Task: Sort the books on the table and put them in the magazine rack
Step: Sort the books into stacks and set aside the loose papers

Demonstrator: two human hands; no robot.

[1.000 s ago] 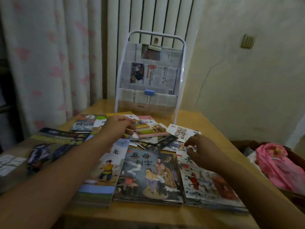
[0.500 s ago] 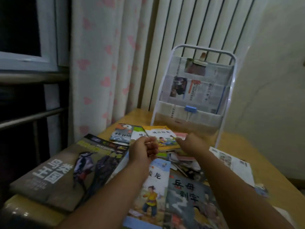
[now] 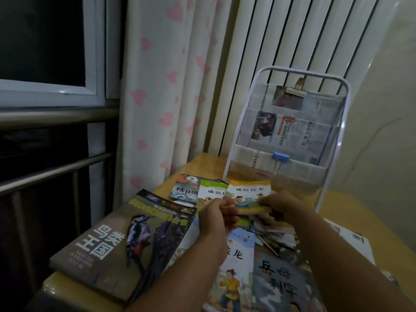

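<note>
A small yellow book (image 3: pixel 248 193) is lifted a little above the table, in front of the white magazine rack (image 3: pixel 290 140). My left hand (image 3: pixel 217 218) pinches its near left edge, and my right hand (image 3: pixel 284 207) grips its right side. A green book (image 3: pixel 210 192) and a dark small book (image 3: pixel 183 189) lie just left of it. A big bird book (image 3: pixel 126 242) lies at the table's left edge. Two picture books (image 3: pixel 238 262) (image 3: pixel 279 287) lie nearest me, partly under my arms. A jumble of small books (image 3: pixel 274 235) sits under my right wrist.
The wooden table (image 3: pixel 351 212) stands against a heart-print curtain (image 3: pixel 162 97) and a white radiator (image 3: pixel 292 34). The rack's pockets are lined with newspaper held by a blue binder clip (image 3: pixel 280 157). A white leaflet (image 3: pixel 351 240) lies at right. A window and rail are at left.
My view has swung left and down toward the table's left side. Both hands came together at the yellow book and now hold it lifted in front of the rack.
</note>
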